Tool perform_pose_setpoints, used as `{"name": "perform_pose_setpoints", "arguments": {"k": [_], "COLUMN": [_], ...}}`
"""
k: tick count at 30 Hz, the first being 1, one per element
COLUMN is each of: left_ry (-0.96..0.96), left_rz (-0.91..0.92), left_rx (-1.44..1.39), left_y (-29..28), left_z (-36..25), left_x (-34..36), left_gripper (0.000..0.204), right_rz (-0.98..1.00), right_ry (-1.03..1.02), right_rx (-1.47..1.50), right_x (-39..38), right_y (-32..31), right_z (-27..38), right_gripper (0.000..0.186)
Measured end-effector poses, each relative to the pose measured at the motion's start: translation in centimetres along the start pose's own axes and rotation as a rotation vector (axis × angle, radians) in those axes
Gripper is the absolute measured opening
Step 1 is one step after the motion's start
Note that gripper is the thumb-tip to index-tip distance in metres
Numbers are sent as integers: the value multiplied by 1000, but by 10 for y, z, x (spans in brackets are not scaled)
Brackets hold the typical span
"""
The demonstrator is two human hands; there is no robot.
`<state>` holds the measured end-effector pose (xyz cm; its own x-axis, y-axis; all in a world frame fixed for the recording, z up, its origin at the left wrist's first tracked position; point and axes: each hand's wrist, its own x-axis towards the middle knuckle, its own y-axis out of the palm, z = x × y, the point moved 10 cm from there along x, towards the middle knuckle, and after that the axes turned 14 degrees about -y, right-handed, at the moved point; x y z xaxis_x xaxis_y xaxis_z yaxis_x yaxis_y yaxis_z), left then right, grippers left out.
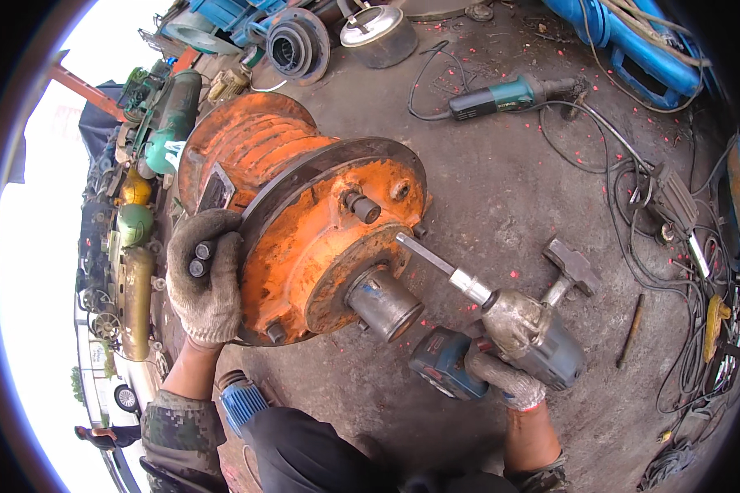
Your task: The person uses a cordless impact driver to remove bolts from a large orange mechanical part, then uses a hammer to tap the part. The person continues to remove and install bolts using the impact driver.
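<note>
An orange, rust-marked gearbox-like housing (279,267) with a round dark flange (366,152) stands before me. A steel shaft (386,306) juts from its front face, and a bolt (362,207) sticks out above the shaft. My left hand (204,287), in a knitted work glove, is closed around two dark bolts (199,260) beside the flange's left edge. My right hand (506,380), also gloved, grips the handle of a cordless impact wrench (538,333). Its long hex bit (426,253) points up and left toward the housing, its tip just right of the front hub.
A hammer (573,267) and a rusty rod (631,330) lie right of the wrench. Beyond them are a green angle grinder (501,96) and tangled cables (633,230). A lidded pot (378,37) stands at the back; gas cylinders (177,111) line the left. A blue motor (242,403) is near my legs.
</note>
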<state>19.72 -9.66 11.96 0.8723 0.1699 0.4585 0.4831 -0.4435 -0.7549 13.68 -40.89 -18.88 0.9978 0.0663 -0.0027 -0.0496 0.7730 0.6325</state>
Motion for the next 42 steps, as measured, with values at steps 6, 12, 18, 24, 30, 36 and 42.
{"name": "perform_pose_setpoints", "arguments": {"k": [6, 12, 18, 24, 30, 36, 42], "left_ry": [-34, -13, -24, -45, -41, -64, -82], "left_rz": [15, 30, 12, 25, 38, 50, 64], "left_rx": [-23, 7, -38, -95, -104, -146, -145], "left_y": [-1, -1, -5, -6, -6, -4, -3], "left_z": [1, -15, -5, -6, -7, -4, -3], "left_x": [0, 4, 1, 5, 3, 4, 5], "left_gripper": [18, 18, 18, 18, 18, 17, 17], "right_rz": [39, 230, 462, 261, 298, 305, 312], "right_ry": [4, -375, -637, 0, 0, 25, 56], "right_rx": [-128, -459, -740, 262, 225, 30, 227], "right_x": [23, 39, 48, 45, 52, 58, 52], "right_y": [33, 44, 51, 25, 48, 29, 42], "right_z": [12, 46, 60, 26, 35, 27, 24], "right_gripper": [56, 56, 51, 58, 66, 63, 65]}}
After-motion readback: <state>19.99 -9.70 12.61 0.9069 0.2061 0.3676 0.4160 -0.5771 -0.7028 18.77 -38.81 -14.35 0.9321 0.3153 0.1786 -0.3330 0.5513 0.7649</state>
